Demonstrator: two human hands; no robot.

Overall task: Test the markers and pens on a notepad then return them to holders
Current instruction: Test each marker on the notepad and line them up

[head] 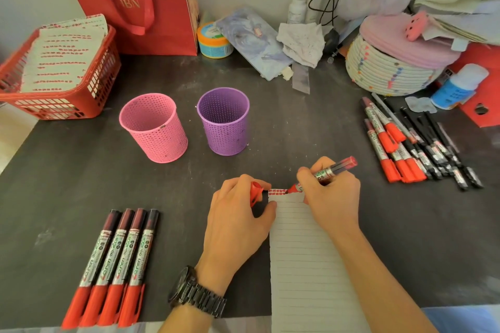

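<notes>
A lined notepad strip (303, 246) lies on the dark table, with a row of red marks along its top edge. My right hand (332, 194) grips an uncapped red marker (324, 171), its tip touching the paper at the end of that row. My left hand (238, 213) holds the marker's red cap (255, 193) and its thumb presses the pad's left edge. Several capped red markers (113, 265) lie in a row at the front left. A pile of red markers and black pens (416, 140) lies at the right. Pink holder (154, 127) and purple holder (224, 121) stand empty behind the pad.
A red basket (59, 70) full of marked paper strips stands at the far left. A red bag (140, 3), a jar, a pouch, a woven basket (392, 67) and a blue bottle (457, 86) crowd the back and right. Table's front edge runs just below the markers.
</notes>
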